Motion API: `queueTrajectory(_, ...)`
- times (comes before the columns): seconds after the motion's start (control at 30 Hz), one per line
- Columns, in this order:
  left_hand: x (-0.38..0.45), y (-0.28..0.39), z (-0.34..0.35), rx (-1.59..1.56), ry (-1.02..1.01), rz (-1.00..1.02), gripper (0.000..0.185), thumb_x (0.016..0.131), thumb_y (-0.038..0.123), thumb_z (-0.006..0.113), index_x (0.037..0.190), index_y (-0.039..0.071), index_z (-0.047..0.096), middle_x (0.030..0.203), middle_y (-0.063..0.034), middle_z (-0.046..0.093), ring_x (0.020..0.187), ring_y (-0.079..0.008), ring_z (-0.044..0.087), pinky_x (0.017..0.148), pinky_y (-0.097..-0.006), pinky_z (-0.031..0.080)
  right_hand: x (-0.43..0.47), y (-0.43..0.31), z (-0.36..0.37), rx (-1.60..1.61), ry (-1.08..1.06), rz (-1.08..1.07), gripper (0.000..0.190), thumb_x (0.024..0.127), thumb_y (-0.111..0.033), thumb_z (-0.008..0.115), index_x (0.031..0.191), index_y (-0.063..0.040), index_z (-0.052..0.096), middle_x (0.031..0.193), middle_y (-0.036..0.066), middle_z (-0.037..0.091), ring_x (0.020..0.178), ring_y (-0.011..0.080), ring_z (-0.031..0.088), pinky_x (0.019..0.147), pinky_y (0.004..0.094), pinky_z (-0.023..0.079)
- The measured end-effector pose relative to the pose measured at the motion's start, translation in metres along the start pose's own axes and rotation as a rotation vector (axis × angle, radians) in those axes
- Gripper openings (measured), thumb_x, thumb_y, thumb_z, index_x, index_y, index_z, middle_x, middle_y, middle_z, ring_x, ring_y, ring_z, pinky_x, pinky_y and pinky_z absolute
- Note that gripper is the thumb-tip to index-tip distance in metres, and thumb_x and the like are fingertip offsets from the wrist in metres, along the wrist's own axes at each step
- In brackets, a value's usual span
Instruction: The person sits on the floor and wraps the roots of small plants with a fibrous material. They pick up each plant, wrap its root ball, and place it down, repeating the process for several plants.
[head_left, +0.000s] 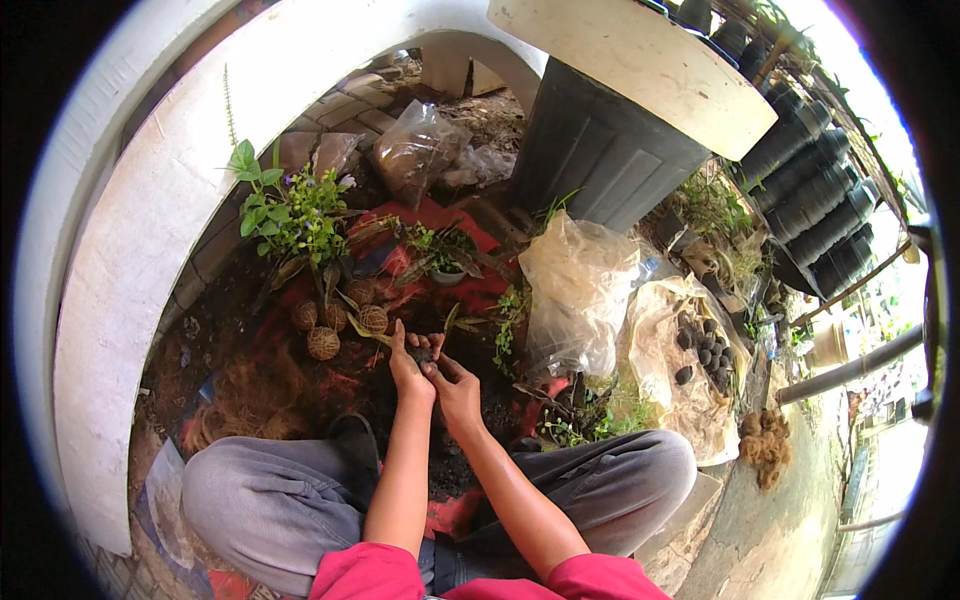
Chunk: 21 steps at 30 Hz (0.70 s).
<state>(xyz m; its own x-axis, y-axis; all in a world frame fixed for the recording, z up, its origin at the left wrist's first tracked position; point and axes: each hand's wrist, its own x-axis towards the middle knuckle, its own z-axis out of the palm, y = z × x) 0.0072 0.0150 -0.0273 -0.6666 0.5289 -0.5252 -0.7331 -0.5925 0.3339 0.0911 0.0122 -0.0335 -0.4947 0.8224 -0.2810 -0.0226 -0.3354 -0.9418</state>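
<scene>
Both hands meet in front of me, around a small clump of dark soil (422, 355). My left hand (410, 367) cups the clump from the left and below, fingers raised. From the right, my right hand (456, 386) presses its fingers against it. Just left of the hands lie several string-wrapped balls (323, 343). Loose dark soil (448, 469) covers part of the red sheet (450, 514) between my legs. Brown coconut fibre (251, 401) is heaped to the left. Beyond the hands stands a small potted plant (448, 262).
A flowering plant (296, 214) grows at the upper left. Clear plastic bags (581, 289) stand on the right, beside a plastic sheet (686, 412) holding dark round lumps (712, 352). A black bin (600, 142) and stacked black pots (814, 187) are farther off. A white arch (135, 247) curves along the left.
</scene>
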Motion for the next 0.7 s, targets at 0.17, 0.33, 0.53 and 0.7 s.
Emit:
queueTrajectory(0.17,0.005,0.005,-0.006,-0.069,0.017,0.004,0.034,0.091,0.032,0.057,0.069,0.009,0.044,0.063,-0.0026,0.043,0.062,-0.0206,0.051,0.073,-0.0385,0.051,0.0,-0.012,-0.008,-0.126,0.06,0.035,0.026,0.086,-0.008,0.063,0.108,0.006,0.062,0.097,0.011,0.066,0.084,0.0128,0.061,0.074,0.025,0.049)
queueTrajectory(0.33,0.01,0.006,-0.011,-0.039,-0.049,-0.006,0.028,0.092,0.028,0.055,0.074,0.008,0.045,0.07,-0.0044,0.048,0.067,-0.0196,0.051,0.074,-0.0369,0.05,0.003,-0.017,-0.008,-0.201,0.029,-0.03,0.026,0.083,-0.008,0.065,0.106,0.005,0.064,0.093,0.011,0.068,0.08,0.0119,0.062,0.071,0.0258,0.049)
queueTrajectory(0.53,0.006,-0.002,-0.009,0.037,-0.081,-0.036,0.031,0.093,0.033,0.052,0.075,0.008,0.047,0.071,-0.0049,0.049,0.067,-0.0207,0.05,0.067,-0.0333,0.046,-0.004,-0.028,-0.01,-0.535,0.114,-0.071,0.025,0.079,-0.01,0.069,0.098,0.005,0.067,0.087,0.01,0.069,0.076,0.014,0.063,0.07,0.0281,0.049)
queueTrajectory(0.7,0.0,0.006,-0.012,-0.037,-0.029,-0.141,0.042,0.09,0.045,0.052,0.071,0.007,0.05,0.068,-0.0033,0.051,0.067,-0.0201,0.051,0.066,-0.035,0.045,0.006,-0.017,-0.015,-0.375,0.137,0.061,0.022,0.082,-0.008,0.066,0.099,0.006,0.066,0.086,0.008,0.068,0.074,0.0144,0.062,0.067,0.0252,0.049)
